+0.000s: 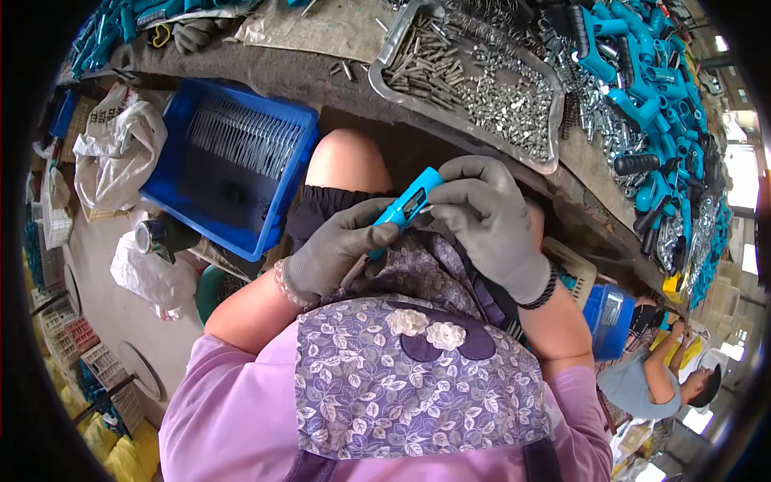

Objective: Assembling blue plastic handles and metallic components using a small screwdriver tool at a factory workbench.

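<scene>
Above my lap, my left hand point(341, 245), in a grey glove, is closed round a turquoise tubular tool part point(408, 204) with a dark slot in its side. The part is tilted, its upper end toward the right. My right hand point(491, 221), gloved too, has its fingers bent and pinched beside the slot. A small shiny metal piece point(426, 209) shows at those fingertips; its exact kind is too small to tell. Beyond the hands, a metal tray point(554, 149) on the workbench holds many small metal pins and fittings.
More turquoise tool parts point(642, 88) are heaped on the workbench point(297, 36) at the right. A blue crate point(277, 213) with a row of thin metal rods stands left of my knee. White sacks point(120, 149) lie farther left. Another person point(650, 381) sits at the far right.
</scene>
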`<state>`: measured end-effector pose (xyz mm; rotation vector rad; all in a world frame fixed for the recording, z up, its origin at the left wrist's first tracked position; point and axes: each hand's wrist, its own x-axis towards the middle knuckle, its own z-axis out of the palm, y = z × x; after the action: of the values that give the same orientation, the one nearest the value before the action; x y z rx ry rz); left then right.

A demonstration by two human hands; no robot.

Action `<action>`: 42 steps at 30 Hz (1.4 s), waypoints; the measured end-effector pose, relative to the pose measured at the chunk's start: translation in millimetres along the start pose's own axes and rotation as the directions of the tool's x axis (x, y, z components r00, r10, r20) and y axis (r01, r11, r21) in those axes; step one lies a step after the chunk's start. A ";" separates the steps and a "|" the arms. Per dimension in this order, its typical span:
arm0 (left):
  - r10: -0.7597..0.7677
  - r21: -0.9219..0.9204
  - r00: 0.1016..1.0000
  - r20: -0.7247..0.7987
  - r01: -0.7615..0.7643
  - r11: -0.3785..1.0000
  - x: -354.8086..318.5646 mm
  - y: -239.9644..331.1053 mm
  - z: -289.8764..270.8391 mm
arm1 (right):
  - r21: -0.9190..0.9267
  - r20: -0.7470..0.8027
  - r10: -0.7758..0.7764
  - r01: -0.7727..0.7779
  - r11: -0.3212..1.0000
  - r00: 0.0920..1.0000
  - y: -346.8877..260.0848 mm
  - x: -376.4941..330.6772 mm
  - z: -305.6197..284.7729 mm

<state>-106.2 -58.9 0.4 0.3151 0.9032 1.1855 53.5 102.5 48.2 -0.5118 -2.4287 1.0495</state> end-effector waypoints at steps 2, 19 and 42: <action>-0.020 0.005 0.999 0.026 0.019 1.000 3.4 -1.7 -0.1 | -0.009 -0.061 0.028 -0.029 1.000 0.998 7.6 -13.0 14.2; -0.024 0.228 0.987 0.159 -0.013 0.974 11.1 -14.3 -3.2 | 0.347 0.182 0.257 -0.307 0.886 0.949 26.9 -37.5 17.5; 0.266 0.157 0.962 0.067 -0.273 0.949 18.4 -1.8 8.9 | -0.305 0.376 -0.133 0.258 0.917 0.917 71.1 84.1 -73.3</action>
<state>-96.8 -41.1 -3.2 0.6136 0.9418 1.3508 33.4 232.6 60.8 -0.1849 -2.9332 0.6658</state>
